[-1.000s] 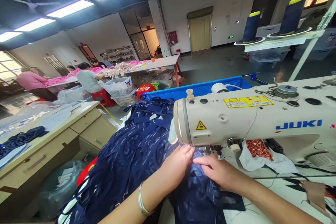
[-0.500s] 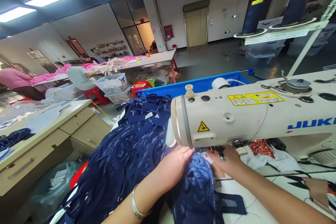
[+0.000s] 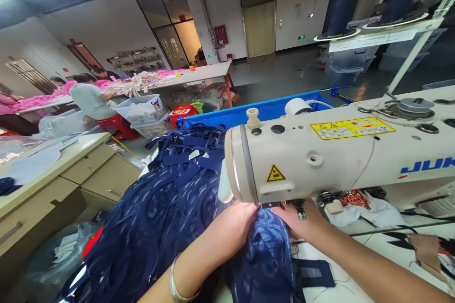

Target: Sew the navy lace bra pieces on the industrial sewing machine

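Observation:
A navy garment [image 3: 268, 251] with straps lies under the head of a white sewing machine [image 3: 320, 151]. My left hand [image 3: 234, 222], with a silver bangle at its wrist, pinches the cloth's left edge just below the machine head. On the other side, my right hand [image 3: 300, 218] is closed at the cloth's right edge, close to the presser area. Its fingertips are partly hidden by the machine head. The needle itself is out of sight. A flat navy strap end [image 3: 316, 272] rests on the white machine bed beside the garment.
A large heap of navy garments [image 3: 159, 203] fills the left side. Scissors [image 3: 401, 239] lie at the right. Thread cones [image 3: 341, 14] stand behind, past a blue cloth bin [image 3: 263, 106]. A drawer desk [image 3: 88, 170] is left; people work at a long table [image 3: 209, 73].
The view has turned slightly, shifting the background left. My right hand's fingers have drawn a little closer to my left hand at the cloth; a white piece seen by them earlier is now hidden.

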Demonstrator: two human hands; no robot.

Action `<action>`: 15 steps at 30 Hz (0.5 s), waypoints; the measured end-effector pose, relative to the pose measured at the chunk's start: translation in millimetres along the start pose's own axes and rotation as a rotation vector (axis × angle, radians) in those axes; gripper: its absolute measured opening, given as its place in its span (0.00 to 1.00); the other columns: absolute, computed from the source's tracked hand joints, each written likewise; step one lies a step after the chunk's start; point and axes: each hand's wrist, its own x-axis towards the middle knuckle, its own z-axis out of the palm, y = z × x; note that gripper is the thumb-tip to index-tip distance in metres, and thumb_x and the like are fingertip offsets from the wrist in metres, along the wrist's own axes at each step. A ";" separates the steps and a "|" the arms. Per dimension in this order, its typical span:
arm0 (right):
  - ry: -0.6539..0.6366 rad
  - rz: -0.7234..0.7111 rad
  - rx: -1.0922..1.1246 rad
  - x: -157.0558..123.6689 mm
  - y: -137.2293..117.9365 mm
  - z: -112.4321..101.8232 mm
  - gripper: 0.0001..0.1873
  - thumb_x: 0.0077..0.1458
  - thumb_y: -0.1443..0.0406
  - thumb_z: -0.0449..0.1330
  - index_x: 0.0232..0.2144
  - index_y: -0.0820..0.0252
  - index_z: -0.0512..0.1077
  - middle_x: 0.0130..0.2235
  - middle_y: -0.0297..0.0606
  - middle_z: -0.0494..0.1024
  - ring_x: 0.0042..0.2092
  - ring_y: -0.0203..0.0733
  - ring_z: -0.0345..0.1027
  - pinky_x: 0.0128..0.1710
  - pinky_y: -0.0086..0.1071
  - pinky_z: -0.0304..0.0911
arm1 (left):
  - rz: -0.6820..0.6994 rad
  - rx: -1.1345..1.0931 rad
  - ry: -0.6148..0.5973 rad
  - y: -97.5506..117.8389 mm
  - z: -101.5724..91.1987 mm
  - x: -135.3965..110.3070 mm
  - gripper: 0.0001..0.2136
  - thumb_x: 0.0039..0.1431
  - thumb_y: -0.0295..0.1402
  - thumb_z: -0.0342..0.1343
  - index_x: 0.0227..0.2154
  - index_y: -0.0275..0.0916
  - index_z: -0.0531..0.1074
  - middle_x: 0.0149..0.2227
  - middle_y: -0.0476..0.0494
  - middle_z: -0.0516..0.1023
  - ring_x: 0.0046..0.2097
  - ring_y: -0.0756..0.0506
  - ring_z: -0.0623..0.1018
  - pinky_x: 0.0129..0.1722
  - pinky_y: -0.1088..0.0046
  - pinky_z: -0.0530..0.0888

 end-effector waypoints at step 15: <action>-0.013 -0.152 -0.375 9.5 -10.3 -12.0 0.19 0.57 0.67 0.57 0.49 0.44 0.71 0.47 0.32 0.77 0.45 0.45 0.72 0.46 0.36 0.67 | -0.025 -0.014 0.055 7.0 -0.5 1.7 0.14 0.63 0.25 0.44 0.43 0.39 0.73 0.46 0.43 0.77 0.48 0.46 0.76 0.52 0.69 0.70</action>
